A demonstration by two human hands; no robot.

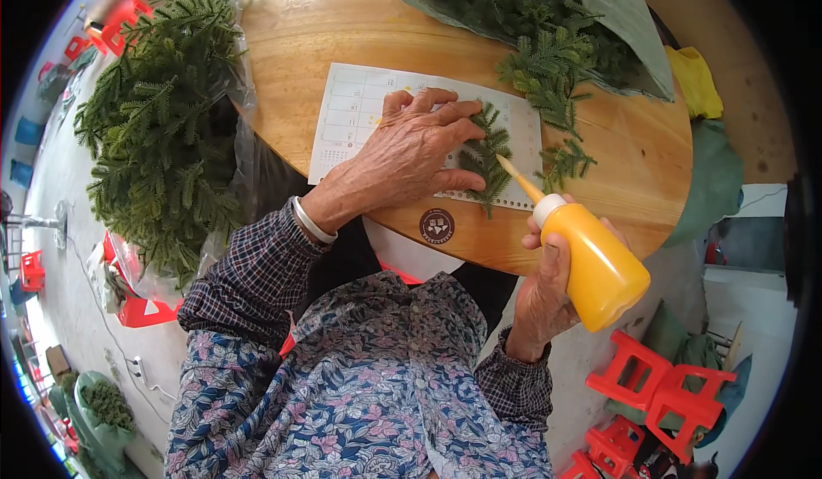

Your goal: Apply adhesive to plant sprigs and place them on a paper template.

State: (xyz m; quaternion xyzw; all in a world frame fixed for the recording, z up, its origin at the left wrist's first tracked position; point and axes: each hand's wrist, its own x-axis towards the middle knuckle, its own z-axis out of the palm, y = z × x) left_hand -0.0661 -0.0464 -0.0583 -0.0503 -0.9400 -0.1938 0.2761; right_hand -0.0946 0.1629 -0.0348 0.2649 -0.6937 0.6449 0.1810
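**Inspector A:** Nearest the lens: the right hand (pixel 548 295), closed around one orange squeeze bottle (pixel 599 269), held off the counter's near edge. Its nozzle tip (pixel 505 165) points at a green sprig (pixel 486 164).

**Inspector B:** And the left hand (pixel 411 149)?

**A:** Flat and spread, gripping nothing, fingertips pressing that sprig onto one printed sheet (pixel 355 115) near the middle of the round wooden counter (pixel 291 42).

**B:** Risks?

**A:** In my judgement, three. A hard squeeze could flood the sprig and run onto the sheet or the fingers beside the nozzle. The sprig could shift if the pressing fingers lift. The bottle hangs beyond the counter's edge (a slipped grip drops it to the floor).

**B:** Count?

**A:** One bottle, one sheet, one sprig under the hand, two loose sprigs (pixel 548 77) toward the right edge. Two bulk lots: a heap (pixel 158 128) off the left edge and a grey-green bag (pixel 625 8) at the far edge; contents too many to count.
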